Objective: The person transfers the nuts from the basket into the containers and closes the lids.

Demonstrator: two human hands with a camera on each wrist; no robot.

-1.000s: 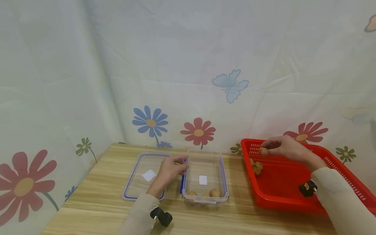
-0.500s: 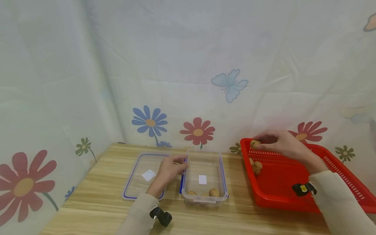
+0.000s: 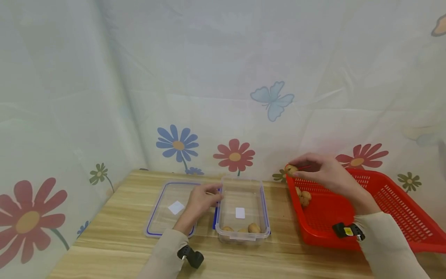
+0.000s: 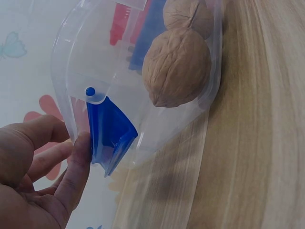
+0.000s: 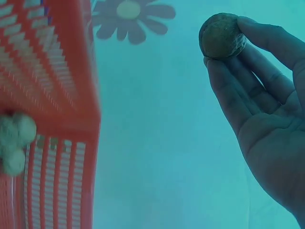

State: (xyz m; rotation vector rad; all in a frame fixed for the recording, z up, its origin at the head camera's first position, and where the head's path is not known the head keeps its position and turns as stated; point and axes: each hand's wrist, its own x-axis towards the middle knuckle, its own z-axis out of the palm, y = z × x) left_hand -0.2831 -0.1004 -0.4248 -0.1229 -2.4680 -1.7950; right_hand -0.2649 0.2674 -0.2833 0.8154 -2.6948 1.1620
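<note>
Walnuts point(image 3: 254, 228) lie at the near end of the clear plastic container point(image 3: 242, 236). The person's left hand point(image 3: 201, 201) pinches its left rim between thumb and fingers, seemingly to steady it; the lid point(image 3: 162, 223) lies flat to the left, leaving the mouth uncovered. More walnuts point(image 3: 305, 197) sit against the left wall of the red basket point(image 3: 327, 217). Farther off, by its far left corner, the right hand point(image 3: 322, 172) grips one walnut point(image 3: 290, 169) in its fingertips, presumably because it is small and round.
</note>
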